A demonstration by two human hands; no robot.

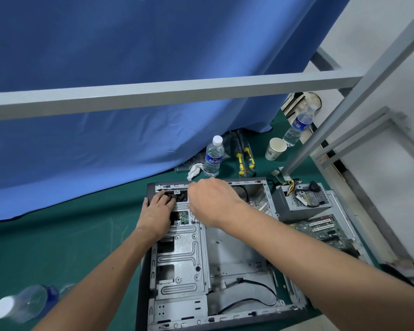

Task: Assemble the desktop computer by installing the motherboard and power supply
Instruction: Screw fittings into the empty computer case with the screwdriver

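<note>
An open grey computer case [184, 261] lies on its side on the green mat, its motherboard bay bare. My left hand [157, 209] rests on the case's far left corner, fingers pressing on a black part at the drive cage. My right hand [210, 201] hovers just right of it over the same corner, fingers curled downward; what they hold is hidden. The power supply [301, 201], a grey box with a mesh top and coloured wires, sits outside the case to the right. The green motherboard [320, 229] lies beside it on a metal side panel.
Behind the case stand a water bottle [213, 156], a crumpled tissue [194, 170], yellow-handled screwdrivers [245, 158], a paper cup [275, 148] and a second bottle [298, 126]. Another bottle [22, 304] lies at the near left. A grey frame bar [153, 91] crosses overhead; a blue curtain hangs behind.
</note>
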